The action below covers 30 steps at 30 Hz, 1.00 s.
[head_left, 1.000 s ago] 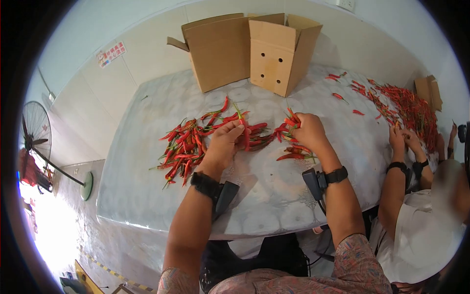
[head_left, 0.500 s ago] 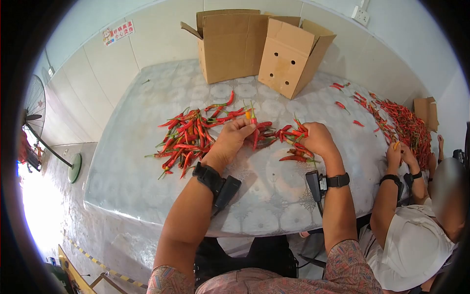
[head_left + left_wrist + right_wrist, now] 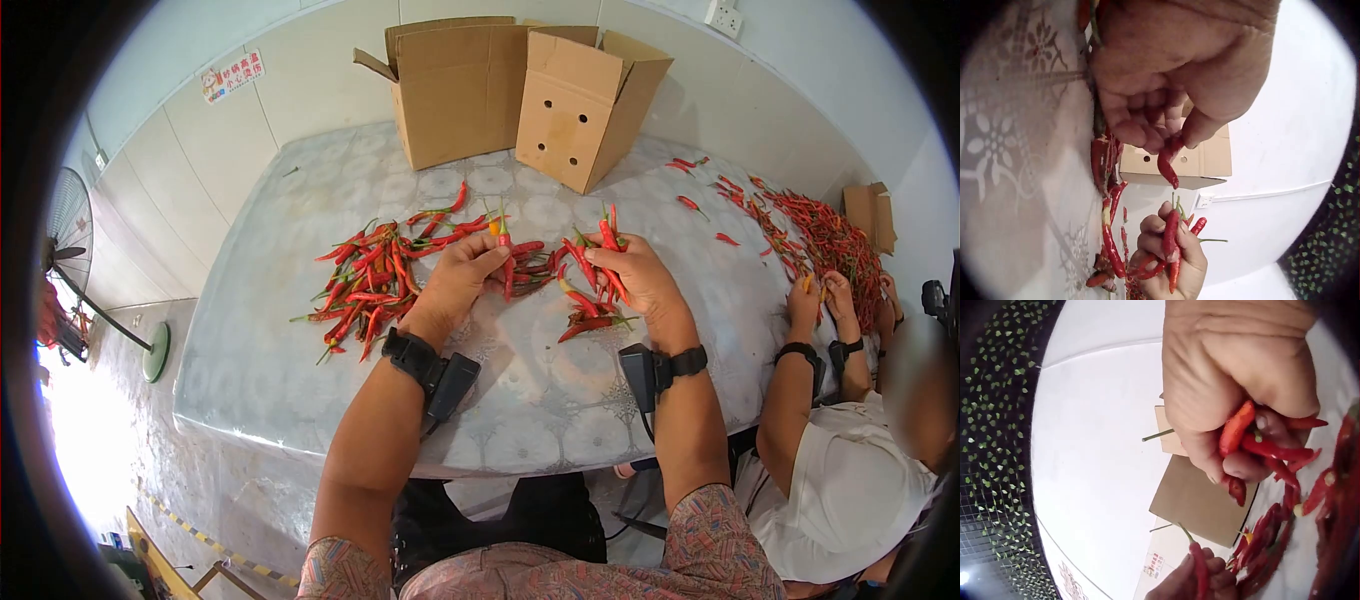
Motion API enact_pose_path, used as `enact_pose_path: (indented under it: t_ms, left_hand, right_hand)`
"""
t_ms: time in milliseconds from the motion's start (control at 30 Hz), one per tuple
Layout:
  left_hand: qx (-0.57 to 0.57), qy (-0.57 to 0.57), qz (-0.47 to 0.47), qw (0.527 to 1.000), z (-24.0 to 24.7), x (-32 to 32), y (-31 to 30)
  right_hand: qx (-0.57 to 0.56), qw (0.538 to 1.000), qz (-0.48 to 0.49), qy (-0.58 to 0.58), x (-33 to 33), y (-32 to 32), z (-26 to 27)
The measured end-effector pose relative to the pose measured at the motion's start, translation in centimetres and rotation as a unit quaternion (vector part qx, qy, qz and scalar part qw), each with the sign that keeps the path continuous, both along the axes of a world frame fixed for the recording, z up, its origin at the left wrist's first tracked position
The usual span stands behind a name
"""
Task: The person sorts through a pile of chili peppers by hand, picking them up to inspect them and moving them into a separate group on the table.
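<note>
My left hand (image 3: 460, 283) pinches one red chili pepper (image 3: 507, 268) between thumb and fingers, its green stem pointing up. In the left wrist view the curved tip of that chili (image 3: 1168, 167) sticks out past the fingertips. A little to the right, my right hand (image 3: 648, 280) holds a bunch of several red chilies (image 3: 1236, 431), its thumb across them. A loose heap of red chilies (image 3: 365, 292) lies to the left of my left hand. Under and beside my right hand are a few more chilies (image 3: 590, 325) on the patterned tablecloth (image 3: 540, 385).
Two cardboard boxes (image 3: 460, 95) (image 3: 565, 120) stand at the back against the wall. At the far right, another person's hands (image 3: 805, 305) work beside a large chili pile (image 3: 835, 235). A fan (image 3: 70, 235) stands on the floor left of the table.
My right hand has turned and come up from the small group of chilies, with its bunch now pointing upward. The left hand keeps its pinch on one chili. The head view has shifted slightly.
</note>
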<state>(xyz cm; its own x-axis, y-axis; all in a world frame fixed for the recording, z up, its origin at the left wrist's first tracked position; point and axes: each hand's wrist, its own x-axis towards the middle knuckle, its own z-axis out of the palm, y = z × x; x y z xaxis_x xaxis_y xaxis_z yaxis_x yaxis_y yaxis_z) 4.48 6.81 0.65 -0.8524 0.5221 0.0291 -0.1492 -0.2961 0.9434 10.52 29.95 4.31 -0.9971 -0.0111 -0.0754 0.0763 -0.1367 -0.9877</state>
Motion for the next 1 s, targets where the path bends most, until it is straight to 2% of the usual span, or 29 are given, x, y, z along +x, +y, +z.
enact_pose_path:
  t_ms: [167, 267, 333, 367, 433, 567, 633, 667, 733, 767, 833, 1000]
  left_hand:
    - [0.012, -0.002, 0.007, 1.000, 0.3, 0.3, 0.3]
    - [0.023, -0.008, 0.011, 1.000, 0.2, 0.2, 0.2]
    - [0.026, -0.007, 0.012, 1.000, -0.1, 0.0, 0.2]
    - [0.026, -0.006, 0.013, 1.000, -0.1, 0.0, 0.2]
    - [0.025, -0.005, 0.014, 1.000, -0.2, -0.1, 0.1]
    - [0.010, 0.000, 0.002, 1.000, -0.3, -0.2, -0.2]
    - [0.006, -0.001, 0.004, 1.000, -0.2, -0.1, -0.1]
    - [0.007, -0.002, 0.005, 1.000, -0.1, 0.0, -0.1]
    - [0.007, -0.003, 0.006, 1.000, 0.0, 0.1, 0.0]
    - [0.008, -0.002, 0.005, 1.000, 0.0, 0.1, 0.0]
    - [0.009, -0.001, 0.004, 1.000, 0.0, 0.1, 0.0]
    - [-0.001, 0.004, 0.004, 1.000, -0.2, 0.0, -0.1]
  right_hand:
    - [-0.013, 1.000, -0.005, -0.020, 0.0, -0.5, 0.1]
    - [-0.007, 0.998, 0.048, -0.032, 0.7, -0.3, 0.9]
    - [0.094, 0.993, 0.061, -0.032, 0.9, 0.2, 1.1]
    - [0.094, 0.993, 0.061, -0.032, 1.3, 0.2, 1.7]
    - [0.352, 0.934, 0.057, -0.031, 2.1, 0.1, 3.0]
    - [0.406, 0.911, 0.067, -0.011, 1.2, 1.4, 1.1]
    - [0.518, 0.853, 0.044, 0.046, 0.9, 1.7, 0.5]
    - [0.519, 0.853, 0.044, 0.046, 0.9, 1.7, 0.4]
    - [0.582, 0.810, 0.068, 0.031, 0.9, 1.5, 0.3]
    - [0.582, 0.810, 0.068, 0.031, 0.9, 1.5, 0.1]
    - [0.640, 0.760, 0.067, 0.089, 0.8, 1.4, -0.2]
    - [0.621, 0.776, 0.085, 0.069, 0.4, 0.0, -0.6]
